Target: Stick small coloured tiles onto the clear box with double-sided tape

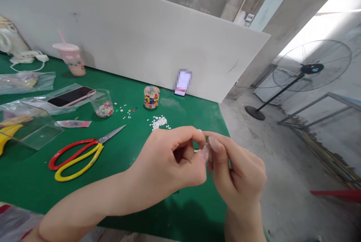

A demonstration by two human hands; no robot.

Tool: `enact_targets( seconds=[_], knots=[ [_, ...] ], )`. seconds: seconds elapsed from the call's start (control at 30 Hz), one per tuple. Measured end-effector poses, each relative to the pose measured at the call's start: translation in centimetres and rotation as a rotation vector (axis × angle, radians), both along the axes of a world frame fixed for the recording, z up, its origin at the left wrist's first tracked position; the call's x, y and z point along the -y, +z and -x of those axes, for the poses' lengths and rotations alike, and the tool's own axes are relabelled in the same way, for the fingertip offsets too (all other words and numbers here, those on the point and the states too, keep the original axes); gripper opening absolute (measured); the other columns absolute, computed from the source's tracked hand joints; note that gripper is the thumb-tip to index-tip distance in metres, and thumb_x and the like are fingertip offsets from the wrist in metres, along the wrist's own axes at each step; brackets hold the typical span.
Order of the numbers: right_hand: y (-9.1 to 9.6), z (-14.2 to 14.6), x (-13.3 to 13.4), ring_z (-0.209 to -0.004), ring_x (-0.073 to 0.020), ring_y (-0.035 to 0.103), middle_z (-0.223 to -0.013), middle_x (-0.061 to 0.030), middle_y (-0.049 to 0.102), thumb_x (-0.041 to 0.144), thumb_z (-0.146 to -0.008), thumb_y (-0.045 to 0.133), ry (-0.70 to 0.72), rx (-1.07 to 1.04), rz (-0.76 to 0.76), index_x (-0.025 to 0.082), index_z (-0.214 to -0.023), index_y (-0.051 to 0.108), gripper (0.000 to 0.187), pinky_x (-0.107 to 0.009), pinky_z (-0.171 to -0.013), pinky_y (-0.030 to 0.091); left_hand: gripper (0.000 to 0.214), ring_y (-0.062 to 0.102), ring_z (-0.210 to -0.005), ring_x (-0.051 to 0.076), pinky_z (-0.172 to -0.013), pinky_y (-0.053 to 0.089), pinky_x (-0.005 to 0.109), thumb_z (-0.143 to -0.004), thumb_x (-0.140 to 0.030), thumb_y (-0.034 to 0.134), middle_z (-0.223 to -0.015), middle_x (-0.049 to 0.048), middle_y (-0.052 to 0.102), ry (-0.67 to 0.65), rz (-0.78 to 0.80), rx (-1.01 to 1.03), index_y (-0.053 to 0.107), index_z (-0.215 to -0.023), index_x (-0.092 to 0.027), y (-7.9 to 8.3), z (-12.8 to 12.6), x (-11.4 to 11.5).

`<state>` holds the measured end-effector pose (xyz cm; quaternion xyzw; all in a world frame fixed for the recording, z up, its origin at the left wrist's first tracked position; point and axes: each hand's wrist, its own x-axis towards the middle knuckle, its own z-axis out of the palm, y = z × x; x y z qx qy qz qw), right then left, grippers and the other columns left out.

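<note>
My left hand [176, 159] and my right hand [239, 167] meet over the front right part of the green table [124, 204], fingertips pinched together. Something small sits between the fingertips, too hidden for me to make out its kind. Just beyond my left hand lies a heap of small white pieces [159, 122]. A clear round container banded with coloured squares [151, 98] stands behind that heap. To the left of my left hand rest scissors [98, 144] with one red and one yellow handle, blades slightly apart.
A clear cup of coloured bits [104, 108] tilts beside a phone [72, 96] on plastic. A pink tumbler [72, 59] stands farther back. Another phone [182, 83] leans on the white board [135, 39]. Beyond the table's right edge are a floor fan [310, 69] and a metal frame [310, 112].
</note>
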<state>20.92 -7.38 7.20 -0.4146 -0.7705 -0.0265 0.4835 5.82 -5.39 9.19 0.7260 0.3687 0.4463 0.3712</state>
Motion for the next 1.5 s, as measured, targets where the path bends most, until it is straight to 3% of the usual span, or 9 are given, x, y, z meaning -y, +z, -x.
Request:
enact_targets(
  seconds=[0.23,0.6,0.9,1.03,1.17,1.27,1.33,1.4,1.5],
  knots=[
    [0.0,0.4,-0.1,-0.046,-0.0062,0.057,-0.070,0.0023,0.071,0.014,-0.097,0.045,-0.102,0.056,-0.047,0.020,-0.099,0.066,0.022,-0.020,-0.041,0.038,0.012,0.029,-0.040,0.002,-0.037,0.025,0.008,-0.073,-0.014,0.052,-0.044,-0.0089,0.035,0.035,-0.059,0.006,0.055,-0.061,-0.015,0.0,-0.3,0.0],
    [0.0,0.8,-0.1,-0.044,-0.0050,0.047,-0.061,0.0062,0.058,0.013,-0.099,0.038,-0.066,-0.010,0.020,0.021,-0.083,0.054,0.024,-0.017,-0.042,0.034,0.012,0.028,-0.039,0.002,-0.037,0.023,0.008,-0.070,-0.012,0.050,-0.043,-0.0094,0.038,0.156,-0.234,0.014,0.056,-0.060,-0.016,-0.6,-0.8,0.4],
    [0.0,0.8,0.1,-0.038,-0.0060,0.041,-0.048,0.0085,0.042,0.028,-0.104,0.032,0.071,-0.281,0.348,0.022,-0.072,0.047,0.036,-0.015,-0.038,0.035,0.015,0.039,-0.043,0.006,-0.038,0.031,0.012,-0.077,-0.020,0.052,-0.048,-0.0074,0.045,0.047,-0.027,-0.148,0.058,-0.063,-0.019,0.9,1.5,-0.2],
    [0.0,0.1,-0.8,-0.039,-0.0071,0.043,-0.050,0.0081,0.043,0.034,-0.103,0.031,0.006,-0.077,0.390,0.021,-0.079,0.051,0.034,-0.018,-0.041,0.035,0.017,0.045,-0.045,0.007,-0.043,0.034,0.016,-0.083,-0.028,0.051,-0.052,-0.0071,0.051,0.009,0.027,-0.374,0.058,-0.069,-0.020,1.4,3.7,-3.7],
    [-0.9,0.3,-2.5,-0.041,-0.0111,0.044,-0.052,0.0044,0.048,0.034,-0.104,0.027,-0.171,0.423,0.490,0.020,-0.075,0.049,0.039,-0.025,-0.043,0.027,0.017,0.056,-0.053,0.012,-0.049,0.039,0.021,-0.085,-0.028,0.047,-0.061,-0.0037,0.064,0.076,0.127,-0.769,0.058,-0.075,-0.021,-1.1,4.8,-8.8],
    [-2.1,1.2,-3.7,-0.051,-0.0156,0.055,-0.061,-0.0023,0.059,0.029,-0.104,0.030,-0.210,0.720,0.648,0.018,-0.077,0.052,0.037,-0.027,-0.047,0.025,0.020,0.063,-0.064,0.020,-0.055,0.040,0.027,-0.084,-0.027,0.049,-0.066,0.0047,0.067,0.200,0.124,-0.861,0.060,-0.069,-0.018,-4.4,4.5,-12.0],
    [-2.8,1.8,-4.2,-0.057,-0.0179,0.061,-0.066,-0.0053,0.064,0.027,-0.103,0.033,-0.185,0.767,0.689,0.016,-0.079,0.054,0.034,-0.028,-0.048,0.026,0.022,0.066,-0.074,0.023,-0.062,0.043,0.029,-0.084,-0.031,0.055,-0.073,0.0073,0.069,0.215,0.118,-0.887,0.063,-0.069,-0.017,-6.3,4.2,-13.4],
    [-3.4,2.2,-4.6,-0.060,-0.0190,0.063,-0.068,-0.0062,0.066,0.027,-0.103,0.034,-0.159,0.771,0.707,0.016,-0.080,0.056,0.033,-0.028,-0.050,0.027,0.019,0.065,-0.078,0.020,-0.070,0.047,0.031,-0.086,-0.033,0.059,-0.084,0.0066,0.071,0.194,0.106,-0.882,0.067,-0.087,-0.016,-7.4,4.1,-14.1],
    [-3.7,2.4,-5.1,-0.062,-0.0194,0.063,-0.068,-0.0055,0.066,0.030,-0.103,0.036,-0.119,0.768,0.727,0.016,-0.084,0.057,0.032,-0.028,-0.052,0.029,0.033,0.066,-0.084,0.020,-0.075,0.048,0.032,-0.088,-0.033,0.057,-0.096,0.0059,0.072,0.171,0.092,-0.854,0.062,-0.117,-0.016,-7.7,4.3,-14.1]
  ],
)
